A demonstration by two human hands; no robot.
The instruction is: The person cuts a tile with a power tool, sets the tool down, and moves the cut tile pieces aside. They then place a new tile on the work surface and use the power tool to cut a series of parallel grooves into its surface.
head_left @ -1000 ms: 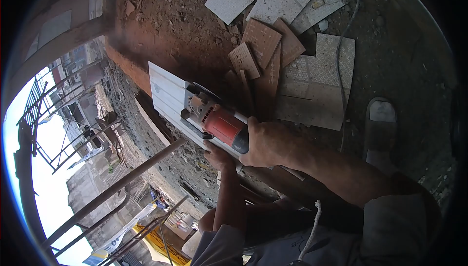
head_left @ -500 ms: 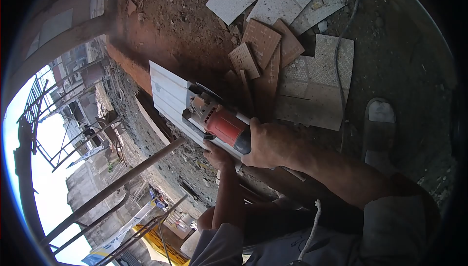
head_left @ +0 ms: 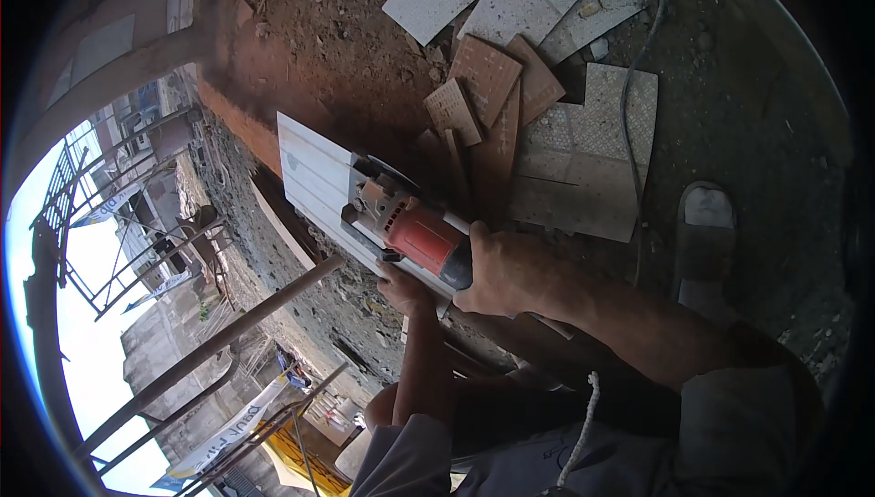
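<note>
A red power cutter [head_left: 424, 242] with a metal head and a thin disc lies across a pale, grooved tile [head_left: 314, 169]. My right hand [head_left: 488, 269] is wrapped round the black rear end of the cutter. Below the tool, my left hand [head_left: 404, 289] grips the lower edge of the tile, fingers bent against it. The disc stands at the tile's upper edge, partly hidden by the cutter's head.
Brown tile pieces [head_left: 488, 78] and patterned pale tiles [head_left: 592, 142] lie on the dirt beyond the cutter. A grey cable [head_left: 627, 123] crosses them. A metal pole [head_left: 219, 351] slants at the left, and a shoe [head_left: 707, 224] is at the right.
The camera view has shifted very slightly. Both hands, the cutter and the tile keep nearly the same positions relative to one another.
</note>
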